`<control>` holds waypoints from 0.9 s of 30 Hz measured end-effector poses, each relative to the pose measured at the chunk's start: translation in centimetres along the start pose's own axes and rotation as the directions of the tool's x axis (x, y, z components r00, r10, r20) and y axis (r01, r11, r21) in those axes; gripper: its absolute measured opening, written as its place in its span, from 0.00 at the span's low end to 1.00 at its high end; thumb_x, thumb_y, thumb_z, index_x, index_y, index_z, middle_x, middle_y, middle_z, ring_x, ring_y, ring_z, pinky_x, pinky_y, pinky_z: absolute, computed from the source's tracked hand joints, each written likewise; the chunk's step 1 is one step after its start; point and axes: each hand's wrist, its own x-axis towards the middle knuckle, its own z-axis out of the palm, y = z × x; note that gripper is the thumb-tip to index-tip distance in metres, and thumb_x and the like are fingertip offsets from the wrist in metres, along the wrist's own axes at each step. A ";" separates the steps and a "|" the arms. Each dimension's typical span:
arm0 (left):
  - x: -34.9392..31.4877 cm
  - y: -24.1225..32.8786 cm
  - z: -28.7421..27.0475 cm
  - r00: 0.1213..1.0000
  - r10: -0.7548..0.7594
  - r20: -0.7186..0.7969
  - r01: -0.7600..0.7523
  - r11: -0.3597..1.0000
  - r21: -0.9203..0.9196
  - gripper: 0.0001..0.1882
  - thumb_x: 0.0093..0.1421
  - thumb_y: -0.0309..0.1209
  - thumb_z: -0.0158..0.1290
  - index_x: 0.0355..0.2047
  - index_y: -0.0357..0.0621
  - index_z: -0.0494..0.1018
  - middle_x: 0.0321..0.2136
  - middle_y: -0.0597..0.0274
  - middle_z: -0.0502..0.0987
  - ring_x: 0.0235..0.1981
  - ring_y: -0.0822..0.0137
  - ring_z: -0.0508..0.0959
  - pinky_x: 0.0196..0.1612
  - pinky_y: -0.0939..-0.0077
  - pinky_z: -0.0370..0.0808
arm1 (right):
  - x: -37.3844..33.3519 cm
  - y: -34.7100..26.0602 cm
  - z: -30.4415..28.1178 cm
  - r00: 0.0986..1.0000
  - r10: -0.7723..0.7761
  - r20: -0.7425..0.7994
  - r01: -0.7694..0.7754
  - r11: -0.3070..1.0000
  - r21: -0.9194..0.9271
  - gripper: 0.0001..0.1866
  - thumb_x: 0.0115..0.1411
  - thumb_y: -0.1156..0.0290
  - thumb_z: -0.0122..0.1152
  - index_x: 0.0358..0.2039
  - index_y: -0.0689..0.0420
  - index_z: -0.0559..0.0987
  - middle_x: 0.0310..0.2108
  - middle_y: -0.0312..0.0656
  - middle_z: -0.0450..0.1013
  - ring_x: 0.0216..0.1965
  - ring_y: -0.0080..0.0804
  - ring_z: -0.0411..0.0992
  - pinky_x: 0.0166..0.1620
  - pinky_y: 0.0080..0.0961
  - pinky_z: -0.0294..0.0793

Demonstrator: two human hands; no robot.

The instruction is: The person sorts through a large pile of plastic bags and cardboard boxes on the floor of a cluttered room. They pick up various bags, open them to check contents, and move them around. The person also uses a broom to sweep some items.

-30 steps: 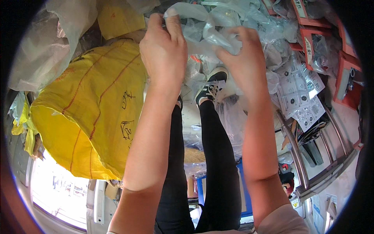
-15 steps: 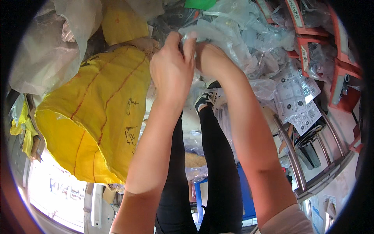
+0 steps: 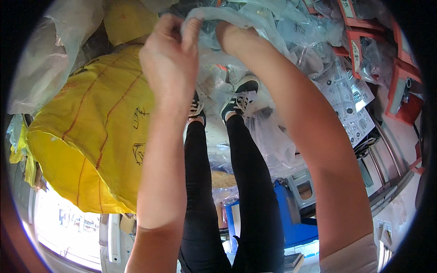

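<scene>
A translucent plastic bag (image 3: 217, 14) is at the top middle, its rim curving between my two hands. My left hand (image 3: 170, 57) pinches the edge of that bag between thumb and fingers. On the other side, my right hand (image 3: 234, 38) reaches in at the bag's rim, bent at the wrist. The plastic and the hand's own back hide its fingers. To the left of my left forearm lies a big yellow woven sack (image 3: 98, 118) with red stitching, its wide mouth facing the lower left.
Crumpled clear plastic (image 3: 54, 59) hangs at the upper left. Red-orange bins (image 3: 403, 91) line the right side, near printed sheets (image 3: 343, 104) and a metal rail (image 3: 387, 145). My shoes (image 3: 239, 98) stand on the floor among loose plastic. A blue stool-like object (image 3: 291, 218) is behind my leg.
My hands have moved further apart, the left one going left and up. The bag's rim now spreads wider between them. More of my shoes and the blue object shows.
</scene>
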 end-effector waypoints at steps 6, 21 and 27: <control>-0.1 0.8 -0.8 0.999 0.053 0.011 -0.052 0.996 -0.073 0.20 0.61 0.44 0.63 0.26 0.38 0.75 0.15 0.52 0.73 0.17 0.54 0.74 0.25 0.66 0.72 | -10.4 0.4 -6.2 0.963 -0.226 0.144 0.233 0.972 -0.033 0.09 0.55 0.78 0.56 0.29 0.65 0.84 0.35 0.57 0.80 0.42 0.53 0.80 0.46 0.43 0.80; -3.1 1.0 0.1 0.998 0.068 0.011 -0.066 0.991 -0.115 0.16 0.63 0.34 0.64 0.25 0.36 0.73 0.15 0.73 0.68 0.20 0.84 0.61 0.22 0.85 0.59 | -14.5 3.6 -5.4 0.850 -0.512 -0.123 0.517 0.856 0.010 0.06 0.49 0.83 0.62 0.30 0.65 0.77 0.33 0.57 0.75 0.41 0.56 0.74 0.45 0.42 0.75; -3.5 2.5 0.3 0.998 0.055 0.002 -0.054 0.987 -0.154 0.16 0.63 0.30 0.63 0.23 0.37 0.70 0.15 0.73 0.65 0.20 0.83 0.60 0.22 0.83 0.57 | -14.6 3.2 -6.3 0.876 -0.478 -0.071 0.477 0.878 -0.033 0.07 0.47 0.86 0.62 0.30 0.67 0.77 0.35 0.58 0.76 0.39 0.57 0.77 0.42 0.41 0.78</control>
